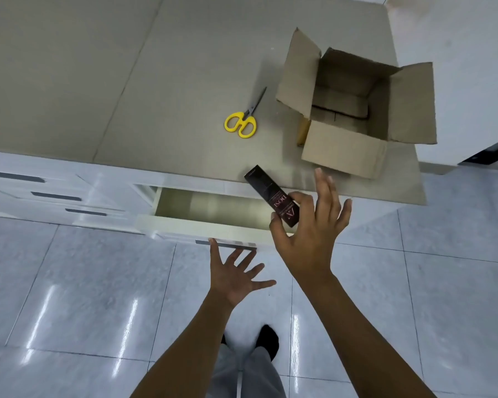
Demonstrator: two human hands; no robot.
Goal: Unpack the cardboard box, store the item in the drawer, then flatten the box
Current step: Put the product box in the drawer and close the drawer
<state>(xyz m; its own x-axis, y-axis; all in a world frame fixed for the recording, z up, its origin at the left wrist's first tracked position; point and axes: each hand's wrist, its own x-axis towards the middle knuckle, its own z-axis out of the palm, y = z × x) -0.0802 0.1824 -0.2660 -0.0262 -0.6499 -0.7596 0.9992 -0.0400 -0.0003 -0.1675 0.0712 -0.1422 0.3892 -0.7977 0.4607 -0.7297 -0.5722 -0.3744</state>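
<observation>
Head view: right hand (308, 225) pinches a dark carton (272, 195) over the open drawer (207, 209); left hand (236, 275) is spread, holding nothing, beneath the drawer front. Cardboard box (354, 110) sits open on the counter (127, 81).

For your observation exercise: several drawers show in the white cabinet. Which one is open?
The drawer under the counter's edge, below the dark carton: pulled out, interior showing. Those at left are shut.

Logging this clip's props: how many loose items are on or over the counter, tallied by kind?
Cardboard box: 1, open on the counter
Scissors: 1, yellow handles
Dark carton: 1, held in the right hand over the open drawer
Total: 3
</observation>
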